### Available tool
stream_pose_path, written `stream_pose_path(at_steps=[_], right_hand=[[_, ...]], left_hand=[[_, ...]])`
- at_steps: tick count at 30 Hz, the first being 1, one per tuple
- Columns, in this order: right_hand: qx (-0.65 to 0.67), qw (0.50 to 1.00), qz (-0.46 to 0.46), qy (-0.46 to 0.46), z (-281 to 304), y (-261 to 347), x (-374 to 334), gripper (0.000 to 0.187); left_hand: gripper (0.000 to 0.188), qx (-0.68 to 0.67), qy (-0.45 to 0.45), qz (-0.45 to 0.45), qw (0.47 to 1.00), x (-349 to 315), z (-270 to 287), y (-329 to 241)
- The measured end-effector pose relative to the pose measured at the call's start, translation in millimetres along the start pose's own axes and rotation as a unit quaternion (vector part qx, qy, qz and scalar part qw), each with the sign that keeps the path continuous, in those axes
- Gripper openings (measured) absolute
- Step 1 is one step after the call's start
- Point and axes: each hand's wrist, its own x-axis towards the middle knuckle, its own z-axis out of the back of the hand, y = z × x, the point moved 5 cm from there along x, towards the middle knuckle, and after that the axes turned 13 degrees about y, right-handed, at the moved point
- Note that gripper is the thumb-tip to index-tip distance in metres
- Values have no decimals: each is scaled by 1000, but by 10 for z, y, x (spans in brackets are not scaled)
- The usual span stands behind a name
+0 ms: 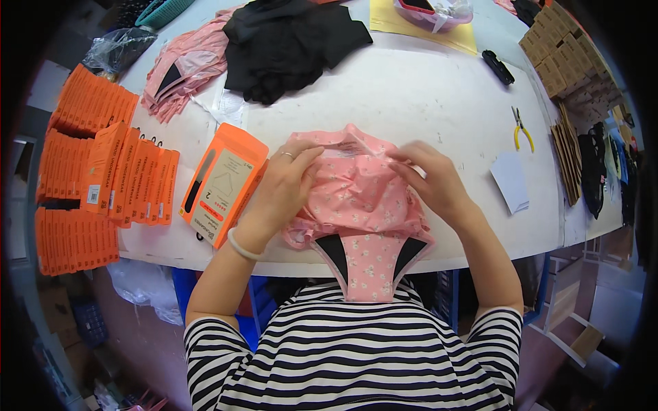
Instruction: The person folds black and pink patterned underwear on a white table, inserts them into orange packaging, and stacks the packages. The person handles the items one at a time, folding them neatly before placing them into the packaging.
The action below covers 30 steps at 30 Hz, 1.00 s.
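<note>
White and wide, the counter (425, 89) spreads out in front of a person in a striped shirt (349, 356). Pink underpants (356, 195) with little white flowers lie at its near edge, right in front of the person. Their waist points away, and the narrow bottom part, with black on both sides, sticks out past the edge. The left hand (291, 178) is on the top left side of the cloth with its fingers bent. The right hand (426, 177) is at the top right side, its fingers bent too and a bit blurry. It is hard to tell if either one is pinching the cloth. Just left of the left arm, an orange box (240, 154) lies slanted. More orange boxes (103, 168) stand in stacks farther left. Farther back are a pink cloth pile (195, 58) and a black cloth pile (284, 51). To the right lie white papers (509, 183) and pliers with yellow handles (524, 140).
</note>
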Motion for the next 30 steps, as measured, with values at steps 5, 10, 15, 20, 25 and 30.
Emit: stream_pose_path(at_steps=[5,10,15,20,25,30], right_hand=[[-90,995,-2,48,-240,-235,215,24],[-109,989,54,82,-212,-171,137,21],[153,986,-44,43,-34,-271,-25,16],[216,973,-27,72,516,-68,-232,15],[-28,996,-66,50,805,-126,-401,18],[-198,979,-54,-14,880,-222,-439,16]], left_hand=[[22,36,-12,6,999,-50,-2,454],[12,29,8,-35,999,-4,202,451],[14,-256,36,14,966,64,539,426],[17,-134,116,-21,984,240,952,204],[15,-39,167,-21,985,286,1108,173],[13,115,163,-64,978,312,884,7]])
